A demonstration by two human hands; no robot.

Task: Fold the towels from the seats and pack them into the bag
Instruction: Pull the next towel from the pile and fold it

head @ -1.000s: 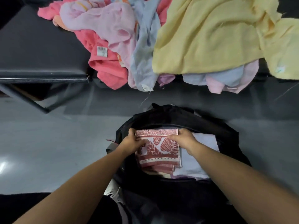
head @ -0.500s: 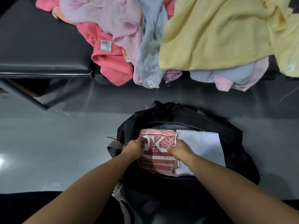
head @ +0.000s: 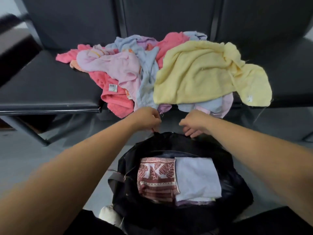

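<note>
The open bag (head: 237, 184) is seen at 6 o'clock. Two folded towels are laid in it, touching: a red towel (head: 156, 178) at 9 o'clock and a white towel (head: 197, 178) at 3 o'clock. A heap (head: 125, 73) of unfolded towels is piled on the seats (head: 47, 85) at 12 o'clock, topped by a yellow towel (head: 191, 77). The left hand (head: 147, 119) is curled tight at the bag's far rim; whether the rim is pinched cannot be told. The right hand (head: 194, 123) is loosely curled, with nothing held.

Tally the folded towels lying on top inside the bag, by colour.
Red-and-white patterned towel: 1
White towel: 1
Total: 2
</note>
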